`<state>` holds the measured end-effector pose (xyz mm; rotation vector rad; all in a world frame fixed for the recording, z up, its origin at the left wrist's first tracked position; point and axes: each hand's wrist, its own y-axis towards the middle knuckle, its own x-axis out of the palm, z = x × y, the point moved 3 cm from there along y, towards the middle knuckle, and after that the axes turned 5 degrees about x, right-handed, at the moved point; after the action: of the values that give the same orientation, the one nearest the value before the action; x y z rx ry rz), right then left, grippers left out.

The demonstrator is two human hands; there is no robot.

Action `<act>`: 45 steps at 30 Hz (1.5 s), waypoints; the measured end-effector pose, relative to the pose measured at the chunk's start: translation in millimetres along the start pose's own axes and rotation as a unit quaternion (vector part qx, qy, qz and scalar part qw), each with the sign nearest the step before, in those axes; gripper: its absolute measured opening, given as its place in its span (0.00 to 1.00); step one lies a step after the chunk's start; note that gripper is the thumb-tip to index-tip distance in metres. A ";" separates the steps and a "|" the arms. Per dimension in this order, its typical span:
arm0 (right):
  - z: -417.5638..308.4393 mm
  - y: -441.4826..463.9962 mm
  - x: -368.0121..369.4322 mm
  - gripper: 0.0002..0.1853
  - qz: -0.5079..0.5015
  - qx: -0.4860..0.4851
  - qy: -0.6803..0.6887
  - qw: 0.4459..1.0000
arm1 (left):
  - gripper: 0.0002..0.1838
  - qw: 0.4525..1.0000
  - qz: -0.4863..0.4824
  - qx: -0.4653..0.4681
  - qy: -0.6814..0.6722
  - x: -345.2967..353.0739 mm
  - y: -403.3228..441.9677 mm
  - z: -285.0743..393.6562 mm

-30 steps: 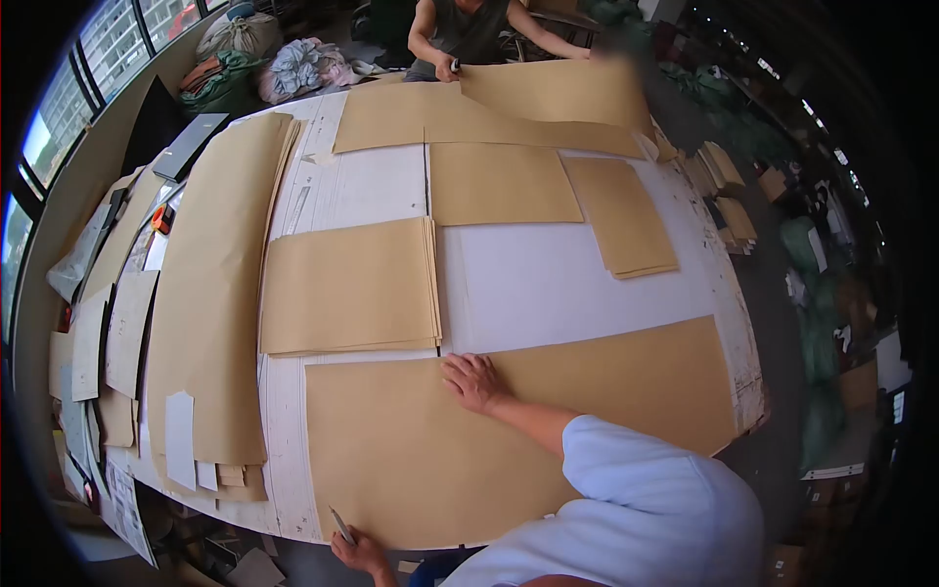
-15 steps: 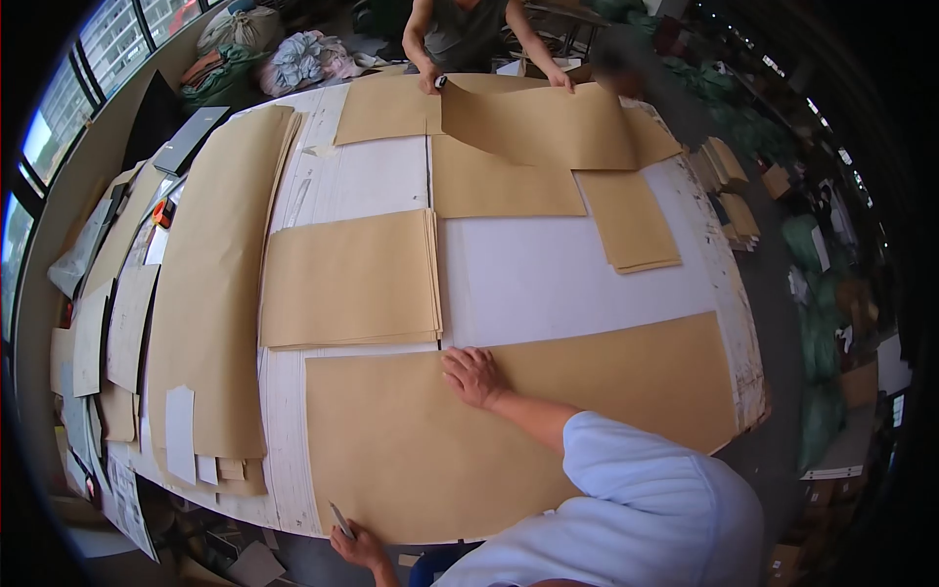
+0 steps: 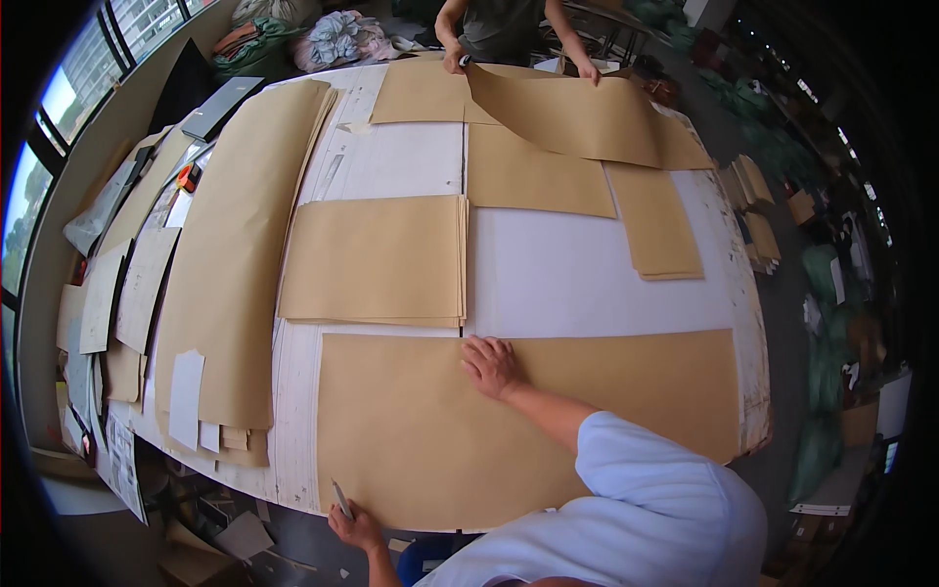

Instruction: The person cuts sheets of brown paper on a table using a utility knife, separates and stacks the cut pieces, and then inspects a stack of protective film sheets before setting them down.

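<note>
Looking at a big flat sheet of brown paper, spread along the near side of the white tabletop. Got the right hand palm down on its far edge, roughly mid-length, fingers a bit bent and gripping nothing. Got the left hand down at the near left corner, fingers closed around a slim grey tool (knife or pen, can't tell at this size). Tip pointing up and left over the corner, can't say whether touching the paper.

Just past the far edge, to the left, a neat stack of brown sheets, and beside it a pale bare area. Beyond that, a smaller brown piece and a narrow brown stack off to the right. On the far side, another person's two hands at a curled brown sheet, overlapping both of those.

Over on the left, a long folded brown pile with a white slip on its near end, plus an orange tape measure further out. Then past the tabletop, some bundled cloth at the back.
</note>
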<state>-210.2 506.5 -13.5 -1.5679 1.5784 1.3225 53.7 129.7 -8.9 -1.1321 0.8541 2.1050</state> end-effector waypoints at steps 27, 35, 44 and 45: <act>-0.4 -0.3 -7.1 0.19 -0.009 -0.005 0.006 1.000 | 0.10 0.999 0.007 0.031 0.032 2.8 0.2 -1.3; 1.5 -2.0 -0.1 0.20 0.005 -0.009 0.002 1.000 | 0.09 0.998 0.014 0.049 0.029 1.4 -0.5 -2.6; 1.3 -1.7 0.8 0.19 -0.009 0.001 0.009 1.000 | 0.12 0.999 0.013 0.033 0.042 1.4 -1.5 -2.3; 2.2 -1.5 1.5 0.19 -0.002 0.003 0.009 1.000 | 0.11 0.999 0.010 0.027 0.043 1.1 -1.4 -1.0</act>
<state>-209.6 508.2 -16.0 -1.5837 1.5882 1.3034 54.7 130.0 -10.7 -1.1966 0.9608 2.0487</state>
